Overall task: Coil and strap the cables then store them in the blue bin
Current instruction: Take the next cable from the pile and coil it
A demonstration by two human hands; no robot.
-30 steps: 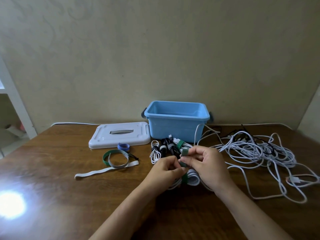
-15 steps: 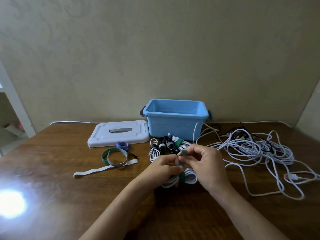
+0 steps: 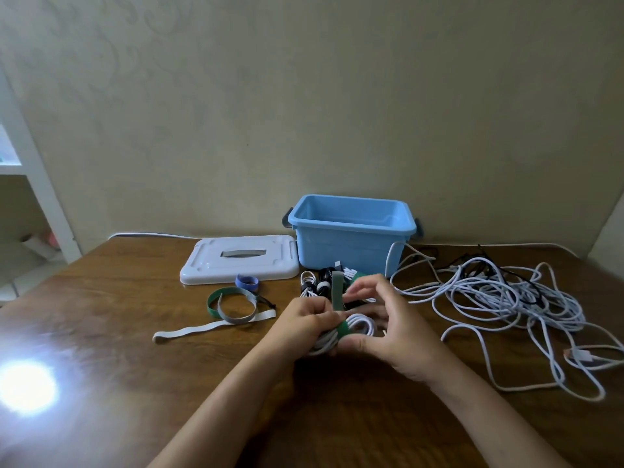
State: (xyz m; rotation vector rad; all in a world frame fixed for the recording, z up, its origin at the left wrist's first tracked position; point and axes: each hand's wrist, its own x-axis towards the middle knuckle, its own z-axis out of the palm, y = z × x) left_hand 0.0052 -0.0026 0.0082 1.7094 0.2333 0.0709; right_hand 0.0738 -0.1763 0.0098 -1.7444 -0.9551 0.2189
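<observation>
soft, dim, even light fills the room. a blown-out white glare (image 3: 25, 388) sits on the glossy brown wooden table (image 3: 111, 417) near its left edge. faint shadows lie under the forearms. wide-angle distortion bends the table's edges; fine detail is slightly soft.

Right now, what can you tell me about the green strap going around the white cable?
The green strap looks like soft fabric, maybe hook-and-loop. Its lower part wraps snugly around a coiled white cable, while its free tail stands up, a duller grey-green on the side that shows. The left hand grips the coil and pinches the tail's base; the right hand cradles the coil from the other side, thumb beside the wrap. The bundle is held over the wooden table, in front of the blue bin.
</observation>
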